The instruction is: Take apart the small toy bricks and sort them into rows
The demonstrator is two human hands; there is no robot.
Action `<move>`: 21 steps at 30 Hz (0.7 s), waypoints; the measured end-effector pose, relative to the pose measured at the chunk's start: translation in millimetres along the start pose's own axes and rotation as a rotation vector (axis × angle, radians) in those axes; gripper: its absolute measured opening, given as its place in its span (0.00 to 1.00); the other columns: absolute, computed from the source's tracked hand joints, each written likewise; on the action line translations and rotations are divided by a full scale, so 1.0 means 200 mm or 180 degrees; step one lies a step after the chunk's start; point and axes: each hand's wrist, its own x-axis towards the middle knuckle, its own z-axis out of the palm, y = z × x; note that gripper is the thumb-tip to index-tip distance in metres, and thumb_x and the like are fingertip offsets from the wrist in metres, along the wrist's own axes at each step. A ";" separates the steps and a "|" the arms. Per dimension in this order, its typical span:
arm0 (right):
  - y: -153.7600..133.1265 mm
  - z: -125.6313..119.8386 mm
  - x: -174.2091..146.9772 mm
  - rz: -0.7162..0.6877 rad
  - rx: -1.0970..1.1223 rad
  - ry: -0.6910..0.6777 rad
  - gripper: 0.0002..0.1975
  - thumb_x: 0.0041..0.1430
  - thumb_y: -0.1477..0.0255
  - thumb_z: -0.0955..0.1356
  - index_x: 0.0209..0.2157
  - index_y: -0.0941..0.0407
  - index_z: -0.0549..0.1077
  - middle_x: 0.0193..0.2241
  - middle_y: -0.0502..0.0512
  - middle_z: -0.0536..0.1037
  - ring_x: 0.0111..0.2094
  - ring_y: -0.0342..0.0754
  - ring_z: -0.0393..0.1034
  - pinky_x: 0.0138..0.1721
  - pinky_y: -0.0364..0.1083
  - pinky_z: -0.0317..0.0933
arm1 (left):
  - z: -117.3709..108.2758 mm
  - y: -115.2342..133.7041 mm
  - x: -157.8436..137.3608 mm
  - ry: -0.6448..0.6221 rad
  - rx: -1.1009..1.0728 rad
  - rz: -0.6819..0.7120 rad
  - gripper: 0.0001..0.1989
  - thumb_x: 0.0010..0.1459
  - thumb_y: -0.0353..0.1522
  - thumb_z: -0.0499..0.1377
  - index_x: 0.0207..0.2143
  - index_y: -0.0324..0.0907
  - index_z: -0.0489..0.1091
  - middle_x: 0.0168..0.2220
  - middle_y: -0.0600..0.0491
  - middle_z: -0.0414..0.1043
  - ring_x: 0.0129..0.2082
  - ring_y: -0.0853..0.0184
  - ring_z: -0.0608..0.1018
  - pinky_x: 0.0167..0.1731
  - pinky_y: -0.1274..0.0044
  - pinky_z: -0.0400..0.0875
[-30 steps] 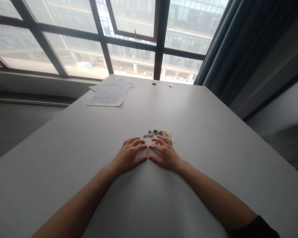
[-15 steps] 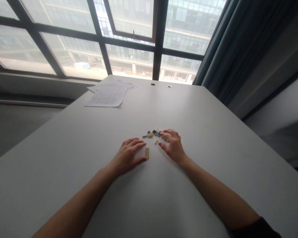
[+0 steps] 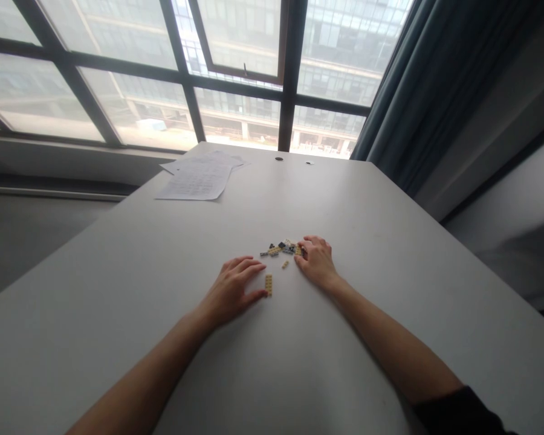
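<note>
A tan studded building plate (image 3: 268, 285) lies lengthwise on the white table. My left hand (image 3: 238, 284) rests at its left side with the fingers apart, the thumb tip at the plate's near end. My right hand (image 3: 316, 260) is at the right edge of a small pile of building bricks (image 3: 281, 246) in tan, grey, black and white. Between its thumb and fingers is a tan building brick (image 3: 298, 249), partly covered by the fingertips. A smaller tan brick (image 3: 285, 264) lies alone between the two hands.
Printed paper sheets (image 3: 194, 178) lie at the far left of the white table (image 3: 344, 205). Two round cable holes, one dark (image 3: 278, 159), are near the far edge. Beyond stand a large window and a blue-grey curtain (image 3: 399, 103) on the right.
My right hand has drawn its thumb and fingers together around a tan brick at the pile's right edge. My left hand stays by the plate. The view has tilted slightly upward.
</note>
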 end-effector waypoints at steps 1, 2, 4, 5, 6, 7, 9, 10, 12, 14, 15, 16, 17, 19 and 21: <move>0.00 0.00 0.00 0.0013 0.0015 0.0003 0.15 0.53 0.69 0.69 0.44 0.56 0.75 0.50 0.61 0.72 0.54 0.57 0.60 0.57 0.58 0.50 | 0.00 0.00 0.00 -0.0010 0.0008 0.0004 0.25 0.55 0.46 0.59 0.52 0.44 0.68 0.52 0.46 0.70 0.56 0.53 0.66 0.56 0.61 0.58; 0.00 0.00 0.00 0.0020 0.0031 0.0002 0.14 0.53 0.69 0.69 0.43 0.56 0.75 0.50 0.61 0.72 0.54 0.57 0.60 0.57 0.58 0.50 | 0.00 0.00 0.00 -0.0016 0.0018 0.0011 0.25 0.55 0.46 0.59 0.52 0.43 0.68 0.52 0.46 0.70 0.56 0.53 0.66 0.56 0.61 0.58; 0.01 0.00 -0.01 0.0034 0.0040 0.0020 0.15 0.53 0.69 0.69 0.44 0.56 0.75 0.50 0.61 0.71 0.53 0.57 0.60 0.56 0.58 0.50 | 0.00 0.00 0.00 -0.0019 0.0032 0.0020 0.25 0.56 0.46 0.59 0.52 0.44 0.68 0.52 0.46 0.70 0.56 0.54 0.66 0.56 0.61 0.57; 0.01 0.00 -0.01 0.0032 0.0033 0.0043 0.17 0.53 0.69 0.69 0.46 0.56 0.74 0.50 0.61 0.71 0.54 0.57 0.60 0.56 0.58 0.51 | 0.00 0.00 0.00 -0.0011 0.0036 0.0018 0.25 0.56 0.46 0.58 0.52 0.44 0.68 0.52 0.46 0.70 0.56 0.54 0.66 0.56 0.61 0.57; 0.00 0.00 -0.01 0.0007 0.0027 0.0060 0.18 0.53 0.69 0.69 0.47 0.56 0.73 0.50 0.62 0.71 0.54 0.58 0.60 0.56 0.58 0.51 | 0.01 0.00 0.00 0.0002 0.0040 0.0015 0.24 0.56 0.46 0.58 0.52 0.44 0.68 0.52 0.46 0.70 0.56 0.54 0.66 0.56 0.61 0.57; -0.01 0.00 0.00 -0.0055 0.0020 0.0060 0.20 0.53 0.69 0.70 0.48 0.56 0.73 0.51 0.62 0.70 0.54 0.58 0.59 0.56 0.58 0.51 | 0.01 0.00 0.00 0.0015 0.0047 0.0012 0.24 0.56 0.45 0.58 0.52 0.44 0.68 0.52 0.46 0.70 0.56 0.54 0.66 0.56 0.61 0.57; -0.03 -0.01 0.01 -0.0275 -0.0005 0.0000 0.20 0.54 0.69 0.69 0.49 0.55 0.72 0.52 0.61 0.69 0.55 0.57 0.57 0.56 0.57 0.51 | 0.01 0.00 0.00 0.0032 0.0065 0.0008 0.23 0.57 0.45 0.58 0.51 0.44 0.68 0.52 0.46 0.70 0.56 0.54 0.66 0.56 0.62 0.58; -0.05 -0.01 0.03 -0.0400 -0.0035 -0.0063 0.18 0.55 0.69 0.69 0.49 0.54 0.73 0.53 0.60 0.69 0.56 0.57 0.56 0.56 0.57 0.51 | 0.01 0.00 0.00 0.0041 0.0076 0.0010 0.22 0.57 0.44 0.58 0.51 0.44 0.68 0.52 0.46 0.71 0.56 0.54 0.66 0.55 0.62 0.58; -0.10 0.00 0.07 -0.0610 -0.0152 -0.0212 0.15 0.57 0.69 0.68 0.47 0.53 0.74 0.54 0.59 0.68 0.58 0.57 0.54 0.57 0.57 0.49 | 0.01 0.00 0.00 0.0050 0.0098 0.0020 0.22 0.57 0.43 0.58 0.51 0.43 0.68 0.51 0.47 0.71 0.56 0.54 0.66 0.55 0.62 0.58; -0.14 0.01 0.12 -0.0754 -0.0358 -0.0384 0.13 0.59 0.70 0.66 0.45 0.53 0.75 0.55 0.57 0.68 0.58 0.57 0.53 0.57 0.58 0.47 | 0.01 0.00 0.00 0.0070 0.0119 0.0029 0.21 0.57 0.43 0.57 0.51 0.44 0.69 0.51 0.47 0.71 0.56 0.55 0.67 0.55 0.61 0.59; -0.15 0.02 0.14 -0.0827 -0.0480 -0.0474 0.11 0.60 0.70 0.66 0.43 0.53 0.76 0.56 0.57 0.68 0.59 0.58 0.53 0.57 0.58 0.47 | 0.01 0.00 0.00 0.0077 0.0128 0.0033 0.21 0.58 0.42 0.57 0.51 0.44 0.69 0.51 0.47 0.71 0.56 0.55 0.67 0.55 0.61 0.59; -0.16 0.02 0.16 -0.0899 -0.0591 -0.0553 0.11 0.60 0.71 0.65 0.41 0.54 0.77 0.56 0.57 0.68 0.59 0.58 0.53 0.57 0.59 0.46 | 0.01 0.00 -0.01 0.0077 0.0136 0.0037 0.21 0.58 0.42 0.57 0.51 0.44 0.68 0.51 0.47 0.71 0.56 0.55 0.67 0.55 0.61 0.58; -0.17 0.03 0.17 -0.0964 -0.0678 -0.0617 0.10 0.60 0.72 0.64 0.39 0.54 0.77 0.56 0.57 0.68 0.59 0.58 0.53 0.57 0.59 0.45 | 0.01 0.00 -0.01 0.0075 0.0143 0.0038 0.21 0.58 0.42 0.57 0.51 0.44 0.68 0.51 0.47 0.71 0.56 0.55 0.67 0.55 0.61 0.58; -0.18 0.04 0.19 -0.1107 -0.0774 -0.0658 0.10 0.61 0.75 0.63 0.37 0.56 0.77 0.55 0.58 0.69 0.59 0.58 0.52 0.58 0.59 0.42 | 0.01 0.00 -0.01 0.0070 0.0156 0.0038 0.20 0.58 0.42 0.57 0.51 0.44 0.68 0.51 0.47 0.71 0.56 0.55 0.67 0.56 0.61 0.58; -0.17 0.05 0.19 -0.1240 -0.0789 -0.0606 0.11 0.61 0.77 0.63 0.38 0.57 0.77 0.54 0.58 0.69 0.59 0.57 0.53 0.59 0.58 0.40 | 0.01 0.00 -0.01 0.0073 0.0164 0.0035 0.20 0.58 0.42 0.57 0.51 0.43 0.69 0.51 0.47 0.71 0.56 0.55 0.67 0.56 0.61 0.58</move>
